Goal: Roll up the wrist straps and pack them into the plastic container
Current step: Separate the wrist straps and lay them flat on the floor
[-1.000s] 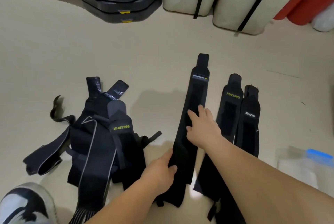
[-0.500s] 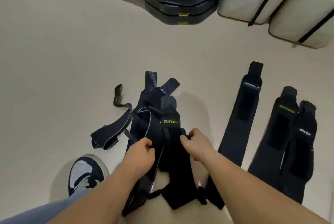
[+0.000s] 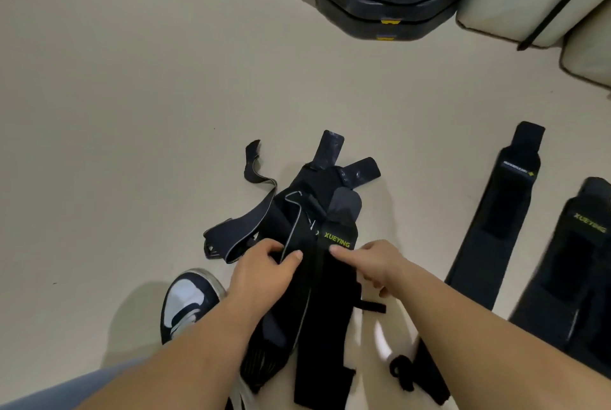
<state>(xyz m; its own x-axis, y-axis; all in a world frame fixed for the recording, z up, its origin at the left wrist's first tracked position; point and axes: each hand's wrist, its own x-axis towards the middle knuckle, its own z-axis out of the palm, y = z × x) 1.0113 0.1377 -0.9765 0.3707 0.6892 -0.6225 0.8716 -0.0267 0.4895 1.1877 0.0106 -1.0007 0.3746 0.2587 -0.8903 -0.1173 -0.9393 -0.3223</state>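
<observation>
Black wrist straps (image 3: 317,244) lie heaped and unrolled on the floor, two more (image 3: 506,211) flat alongside.

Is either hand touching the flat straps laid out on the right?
No, the left hand and right hand both grip the tangled pile, while the flat straps lie apart further right.

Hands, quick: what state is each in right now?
Left hand: pinching the grey-edged strap.
Right hand: gripping the XUEYING strap.
</observation>
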